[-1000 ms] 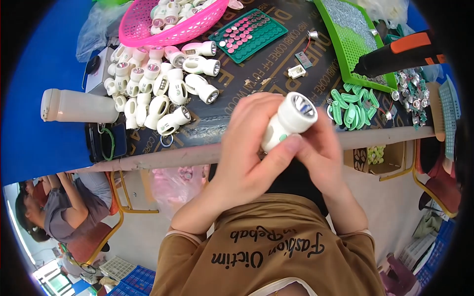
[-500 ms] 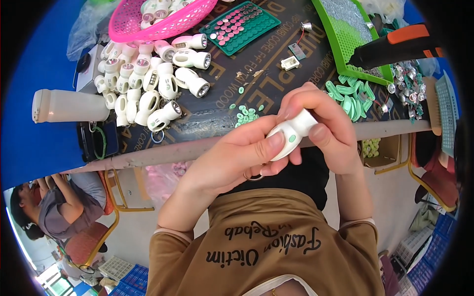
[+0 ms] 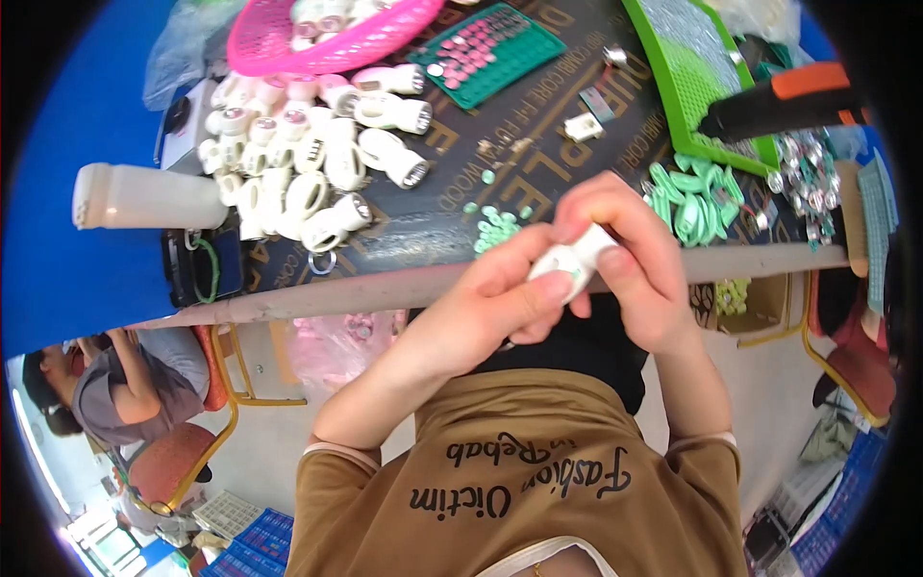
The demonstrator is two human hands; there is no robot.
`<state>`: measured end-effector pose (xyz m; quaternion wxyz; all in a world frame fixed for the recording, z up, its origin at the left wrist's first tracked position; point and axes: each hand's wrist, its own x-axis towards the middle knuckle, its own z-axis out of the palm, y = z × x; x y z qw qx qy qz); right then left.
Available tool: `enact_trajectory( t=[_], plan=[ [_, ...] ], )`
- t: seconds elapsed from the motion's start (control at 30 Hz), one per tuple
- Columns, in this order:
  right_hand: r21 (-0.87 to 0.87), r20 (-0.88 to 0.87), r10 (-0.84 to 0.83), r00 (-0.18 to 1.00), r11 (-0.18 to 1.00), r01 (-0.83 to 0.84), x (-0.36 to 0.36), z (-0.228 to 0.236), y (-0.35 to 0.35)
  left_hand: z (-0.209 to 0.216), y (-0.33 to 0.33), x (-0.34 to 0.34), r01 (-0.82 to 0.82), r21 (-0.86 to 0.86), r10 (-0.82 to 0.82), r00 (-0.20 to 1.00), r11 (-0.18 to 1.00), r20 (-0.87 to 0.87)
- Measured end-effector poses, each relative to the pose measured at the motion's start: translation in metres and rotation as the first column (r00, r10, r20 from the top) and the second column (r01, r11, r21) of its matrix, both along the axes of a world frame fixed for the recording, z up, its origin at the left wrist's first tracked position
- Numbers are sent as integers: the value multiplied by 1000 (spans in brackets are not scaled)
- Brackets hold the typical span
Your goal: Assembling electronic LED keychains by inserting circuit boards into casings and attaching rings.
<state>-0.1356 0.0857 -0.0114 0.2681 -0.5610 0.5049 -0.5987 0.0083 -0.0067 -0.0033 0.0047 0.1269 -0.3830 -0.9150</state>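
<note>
A small white flashlight (image 3: 581, 252) is held between both hands just in front of the table edge. My left hand (image 3: 495, 306) is closed round its handle, the thumb pressed close to the green button on its side. My right hand (image 3: 636, 252) grips the wider head end with thumb and bent fingers. Nearest beyond my left hand lie several loose green buttons (image 3: 497, 231). Past my right hand is a heap of curved light-green plastic pieces (image 3: 700, 202). The far side of the flashlight is hidden by my fingers.
Finished-looking white flashlights (image 3: 327, 159) pile at the left, below a pink basket (image 3: 252, 43). A dark green mat (image 3: 529, 53) bears pink buttons. Rightward are a green tray (image 3: 663, 82), a black-and-orange tool (image 3: 784, 104) and wired reflectors (image 3: 808, 183). A white bottle (image 3: 144, 197) lies far left.
The view has shifted slightly, so the table things appear a little further right. The flashlight has turned slightly in my hands, and my left thumb now covers more around the green button.
</note>
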Motion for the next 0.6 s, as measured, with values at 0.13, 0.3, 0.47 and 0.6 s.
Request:
enact_trajectory(
  t=[0.13,0.3,0.47,0.6],
  plan=[
    [164,8,66,998,984,-67,-5,11,11,-7,8,2,-24,-3,23,998,1000,-65],
    [-12,-64,-96,993,995,95,-2,1,21,10,-15,41,-322,-754,404,911,573,-82],
    [156,15,-222,975,964,217,-2,-12,37,34,-115,73,-35,-933,807,491,-358,-328],
    [173,-69,-286,956,940,294,3,-13,35,42,-209,68,230,-730,713,528,-643,-462]
  ],
)
